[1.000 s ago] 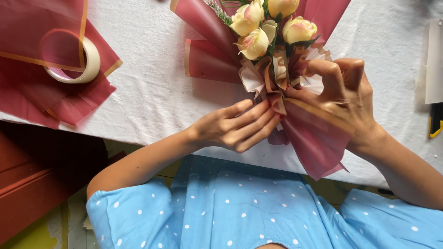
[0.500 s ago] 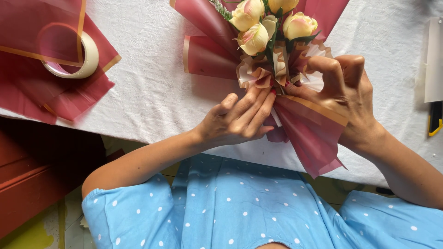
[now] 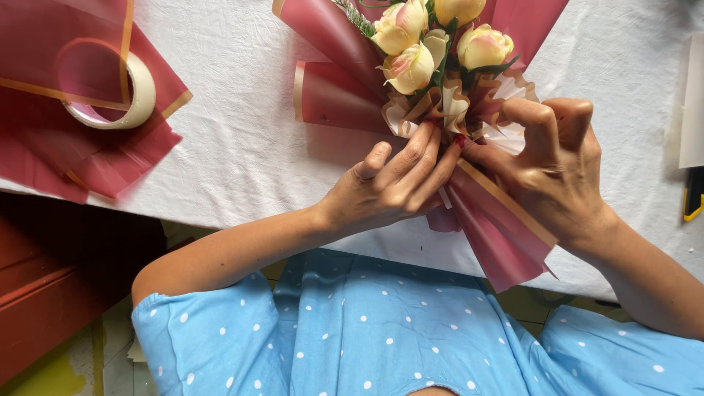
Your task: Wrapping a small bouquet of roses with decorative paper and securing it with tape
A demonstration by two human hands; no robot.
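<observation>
Pinching the gathered neck of the bouquet (image 3: 440,110) from both sides, the left hand (image 3: 389,187) lays its fingers flat against the scalloped inner wrap, pressing more than clasping, while the right hand (image 3: 554,172) has its grip curled tight on the dark red wrapping paper (image 3: 491,227) just under the cream roses (image 3: 411,66). The bundle lies on the white-clothed surface (image 3: 242,154), blooms pointing away from the grip and the paper tail fanning toward the person. In my judgement the risks are plain: squeezing too hard could crease the stiff paper or crush the frill, and easing off could let the folded layers spring apart, since nothing visibly binds them. Well off to the left of the grip, a roll of tape (image 3: 110,92) sits on spare red sheets (image 3: 73,147); a yellow-and-black tool (image 3: 693,198) lies at the far right edge. Nothing stands between the hands and the bundle.
</observation>
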